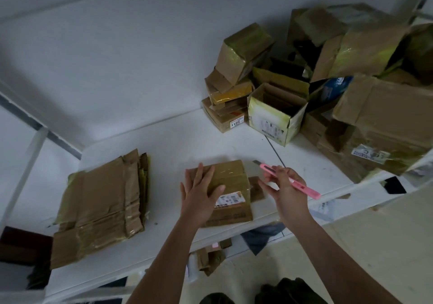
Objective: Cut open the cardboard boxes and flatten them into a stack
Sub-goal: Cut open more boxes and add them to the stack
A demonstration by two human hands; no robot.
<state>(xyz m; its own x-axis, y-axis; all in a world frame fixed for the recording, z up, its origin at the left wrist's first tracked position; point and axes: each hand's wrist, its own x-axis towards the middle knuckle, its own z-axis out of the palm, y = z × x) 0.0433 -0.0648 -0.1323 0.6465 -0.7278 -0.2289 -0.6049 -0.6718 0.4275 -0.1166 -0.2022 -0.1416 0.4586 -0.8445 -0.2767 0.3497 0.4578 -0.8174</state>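
A small taped cardboard box [234,182] with a white label lies on the white table [164,144] near its front edge. My left hand [199,198] presses flat on the box's left half, fingers spread. My right hand [283,186] hovers just right of the box and pinches a pink utility knife [290,180], whose blade points up and left past the box's far right corner. A stack of flattened boxes [100,207] lies at the table's left.
A heap of unflattened boxes [328,81] fills the table's back right, including an open yellow-taped box [276,116]. A small cardboard scrap [256,187] lies right of the box. Cardboard scraps [210,257] sit on the floor under the table edge.
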